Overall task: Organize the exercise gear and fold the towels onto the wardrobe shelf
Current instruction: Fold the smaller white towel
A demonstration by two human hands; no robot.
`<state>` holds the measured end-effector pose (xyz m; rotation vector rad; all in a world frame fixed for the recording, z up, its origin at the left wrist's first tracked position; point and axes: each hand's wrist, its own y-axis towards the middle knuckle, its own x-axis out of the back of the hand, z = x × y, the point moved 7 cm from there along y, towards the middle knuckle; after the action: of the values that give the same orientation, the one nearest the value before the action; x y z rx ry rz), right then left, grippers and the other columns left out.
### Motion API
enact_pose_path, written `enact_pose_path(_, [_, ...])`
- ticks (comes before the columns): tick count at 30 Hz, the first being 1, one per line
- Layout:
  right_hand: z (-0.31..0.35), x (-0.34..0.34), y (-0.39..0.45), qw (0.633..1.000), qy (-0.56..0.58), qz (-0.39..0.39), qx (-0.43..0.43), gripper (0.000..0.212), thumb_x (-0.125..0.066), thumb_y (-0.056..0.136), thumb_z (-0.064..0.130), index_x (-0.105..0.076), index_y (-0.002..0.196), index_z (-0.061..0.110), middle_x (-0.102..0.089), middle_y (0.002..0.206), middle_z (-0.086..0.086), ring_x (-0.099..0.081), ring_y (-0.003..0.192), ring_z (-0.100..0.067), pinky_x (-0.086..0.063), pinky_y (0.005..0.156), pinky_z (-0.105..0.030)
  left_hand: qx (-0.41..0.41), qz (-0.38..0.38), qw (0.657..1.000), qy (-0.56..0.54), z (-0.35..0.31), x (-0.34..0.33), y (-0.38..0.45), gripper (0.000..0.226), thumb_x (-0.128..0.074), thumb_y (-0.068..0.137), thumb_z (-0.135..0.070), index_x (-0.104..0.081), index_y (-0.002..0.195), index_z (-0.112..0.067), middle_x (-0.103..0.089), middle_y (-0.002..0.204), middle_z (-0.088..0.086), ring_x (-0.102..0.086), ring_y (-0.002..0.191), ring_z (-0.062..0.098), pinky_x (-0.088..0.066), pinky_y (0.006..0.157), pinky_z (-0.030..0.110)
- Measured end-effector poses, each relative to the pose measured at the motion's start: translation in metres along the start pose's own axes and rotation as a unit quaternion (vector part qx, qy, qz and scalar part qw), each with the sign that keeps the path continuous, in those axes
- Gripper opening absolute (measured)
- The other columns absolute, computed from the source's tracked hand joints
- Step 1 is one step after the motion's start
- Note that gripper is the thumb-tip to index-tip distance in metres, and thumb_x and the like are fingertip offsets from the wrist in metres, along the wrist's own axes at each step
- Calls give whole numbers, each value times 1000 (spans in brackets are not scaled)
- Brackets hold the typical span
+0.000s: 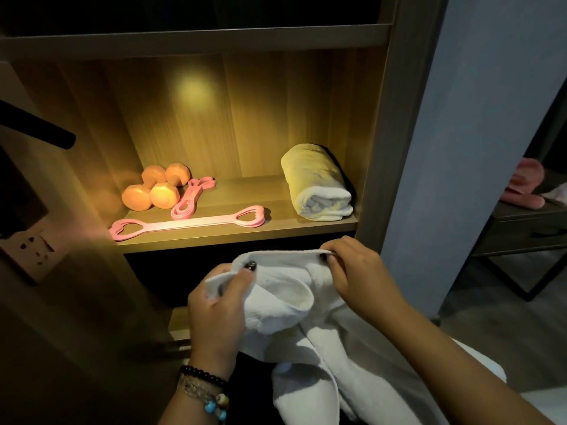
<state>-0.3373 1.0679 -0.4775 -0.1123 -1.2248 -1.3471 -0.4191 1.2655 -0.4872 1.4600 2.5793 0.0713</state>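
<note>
Both hands grip the white towel [294, 305]: left hand [214, 305] and right hand [356, 271] pinch its top edge. A rolled towel [316, 182] lies at the shelf's [276, 231] right end.

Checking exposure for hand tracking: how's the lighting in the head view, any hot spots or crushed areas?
Head view: warm hot spot on the wooden wardrobe shelf's back panel tints the rolled towel and orange dumbbells; left wall and upper shelf nearly black; both hands on the white towel dim but readable; wide-angle bends the frame edges.
</note>
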Motion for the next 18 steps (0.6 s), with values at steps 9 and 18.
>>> enact_pose_path(9, [31,-7,-7,991,99,89,31,26,-42,95,41,-61,103,25,-57,91,19,-55,79,1,-44,68,-16,55,-172,981,78,-5,51,11,46,-77,77,-12,-58,116,-26,-54,95,-14,-57,85,-2,-47,59,15])
enact_pose_path(18, [70,15,1,981,126,65,131,25,-45,94,35,-62,108,24,-63,98,12,-59,86,-4,-53,70,-30,-193,188,908,322,-27,-28,-9,33,-68,85,-28,-57,108,-49,-61,97,-26,-58,93,-5,-53,75,21])
